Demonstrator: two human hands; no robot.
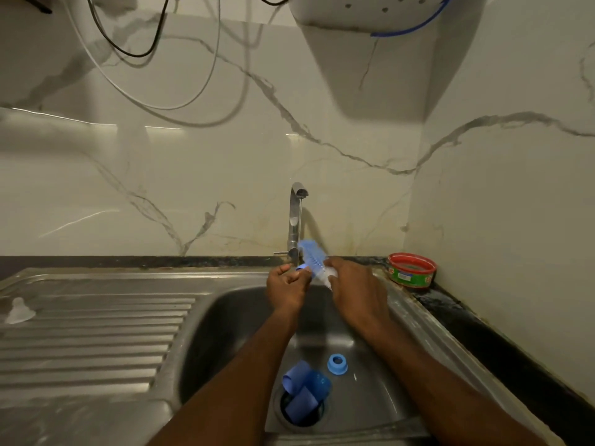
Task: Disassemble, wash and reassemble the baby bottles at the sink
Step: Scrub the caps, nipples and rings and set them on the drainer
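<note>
Both hands are raised under the tap (297,217), where a thin stream of water runs. My right hand (354,291) grips the white lower part of a blue bottle brush (310,251), whose bristles point up toward the tap. My left hand (285,289) pinches a small blue piece (302,268) against the brush; what that piece is cannot be told. In the sink basin (225,333) lie a blue screw ring (337,363) and a larger blue bottle part (306,391) over the drain. A clear teat (19,312) stands on the draining board at the far left.
The ribbed steel draining board (96,342) lies left of the basin. A red-and-green round tub (411,270) sits on the dark counter in the back right corner. Cables hang on the marble wall above, and a white appliance (370,14) is mounted at the top right.
</note>
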